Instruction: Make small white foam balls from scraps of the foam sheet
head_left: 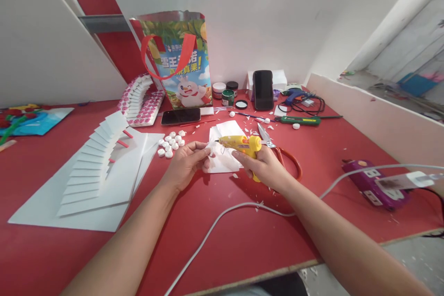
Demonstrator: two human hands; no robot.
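My right hand (262,164) is wrapped round a yellow hot glue gun (239,142), its nozzle pointing left. Between the fingertips of my left hand (190,162) is a small white piece (212,147), right at the nozzle; its exact kind is hard to make out. Both hands are over white paper sheets (227,165) on the red table (222,249). Left of the sheets lies a cluster of small white round pieces (169,144). Scissors with orange handles (297,164) lie partly hidden behind my right hand.
On the left stands a white curved stair model (86,171) on white boards. Behind are a printed bag (185,69), a phone (181,116), paint jars (228,97) and a green-handled tool (300,121). A white cable (215,231) runs to a purple power strip (376,185).
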